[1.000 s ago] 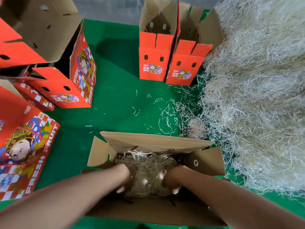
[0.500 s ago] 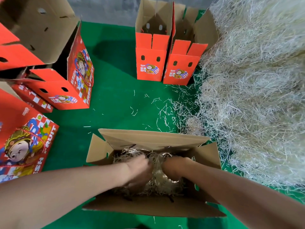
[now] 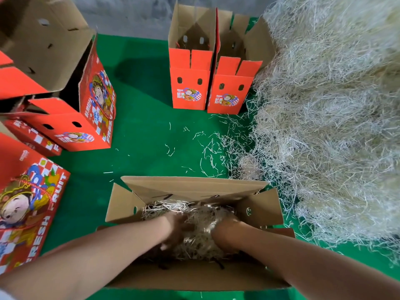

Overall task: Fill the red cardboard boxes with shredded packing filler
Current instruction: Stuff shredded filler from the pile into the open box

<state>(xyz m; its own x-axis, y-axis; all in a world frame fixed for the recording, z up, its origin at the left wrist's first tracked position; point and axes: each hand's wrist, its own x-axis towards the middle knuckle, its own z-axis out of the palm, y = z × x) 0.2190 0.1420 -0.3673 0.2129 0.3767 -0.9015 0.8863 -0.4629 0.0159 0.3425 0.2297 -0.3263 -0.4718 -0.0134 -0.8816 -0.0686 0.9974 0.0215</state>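
Observation:
An open cardboard box (image 3: 194,187) with brown flaps stands on the green mat right in front of me. It holds a wad of pale shredded filler (image 3: 201,239). Both my hands are down inside it. My left hand (image 3: 176,229) presses on the left side of the wad and my right hand (image 3: 226,232) presses on its right side. The fingertips of both hands are sunk in the shreds and mostly hidden. A big heap of the same filler (image 3: 324,126) fills the right side of the view, touching the box's right flap.
Two open red boxes (image 3: 190,87) (image 3: 229,94) stand upright at the back, next to the heap. More red printed boxes lie on the left (image 3: 86,118) (image 3: 28,204). Loose shreds (image 3: 212,152) are scattered on the green mat (image 3: 140,126) between the boxes.
My hands moved from the wad's outer sides toward its middle and now press on top of it. The view has shifted slightly.

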